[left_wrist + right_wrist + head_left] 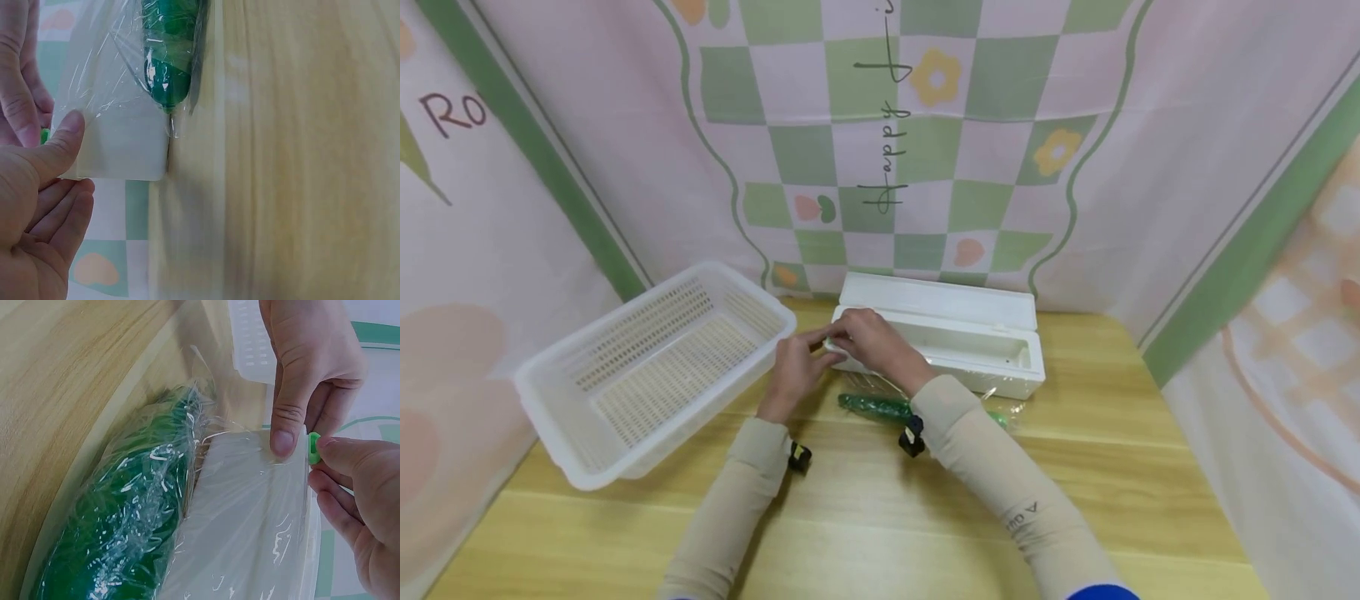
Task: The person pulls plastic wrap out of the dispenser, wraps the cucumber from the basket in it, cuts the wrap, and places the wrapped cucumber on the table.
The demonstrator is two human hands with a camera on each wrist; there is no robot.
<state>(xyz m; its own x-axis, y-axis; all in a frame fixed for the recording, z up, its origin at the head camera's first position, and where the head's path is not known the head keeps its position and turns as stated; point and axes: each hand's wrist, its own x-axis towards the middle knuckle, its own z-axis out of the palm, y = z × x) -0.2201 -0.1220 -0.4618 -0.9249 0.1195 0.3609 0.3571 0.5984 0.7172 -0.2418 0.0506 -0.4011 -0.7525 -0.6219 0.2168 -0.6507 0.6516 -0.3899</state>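
Note:
A white cling film box point(1026, 379) stands at the back of the table, its lid point(940, 300) tipped open behind it. My left hand point(793, 375) grips the box's left front corner, thumb on the front face, in the right wrist view too. Beside it, my right hand point(880, 343) pinches a small green slider point(314, 448) at the box's edge. Clear film point(250, 506) hangs over the front face and runs around a dark green cucumber point(876, 406), which lies on the table before the box. My right forearm partly hides the cucumber in the head view.
To the left, a white slotted plastic basket point(662, 375) stands at an angle near the box. A patterned cloth backdrop point(857, 150) rises right behind the box. The wooden table point(850, 533) extends in front of the cucumber.

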